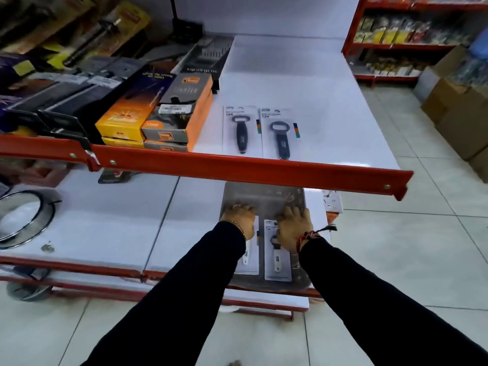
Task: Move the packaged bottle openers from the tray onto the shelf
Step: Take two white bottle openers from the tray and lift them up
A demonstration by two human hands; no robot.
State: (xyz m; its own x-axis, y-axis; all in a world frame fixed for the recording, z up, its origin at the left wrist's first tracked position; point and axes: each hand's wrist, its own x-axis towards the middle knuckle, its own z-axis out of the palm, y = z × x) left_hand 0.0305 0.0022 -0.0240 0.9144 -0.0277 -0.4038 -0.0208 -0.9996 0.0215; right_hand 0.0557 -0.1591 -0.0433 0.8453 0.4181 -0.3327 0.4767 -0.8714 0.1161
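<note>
While both hands (pixel 239 216) (pixel 291 223) rest on packaged openers (pixel 277 256), tray (pixel 264 191) holds them

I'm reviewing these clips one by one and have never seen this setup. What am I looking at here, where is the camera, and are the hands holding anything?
There is no machine: a person works with bare hands, filmed by one wide-angle camera on their head, looking forward and down. The black sleeves are their arms. The left hand and right hand each rest on a carded bottle opener, the left package and the right package, lying in a grey tray on the lower shelf. Whether the fingers have gripped the cards cannot be told. On the upper shelf, behind its red rail, two packaged openers already lie side by side, next to orange boxes.
</note>
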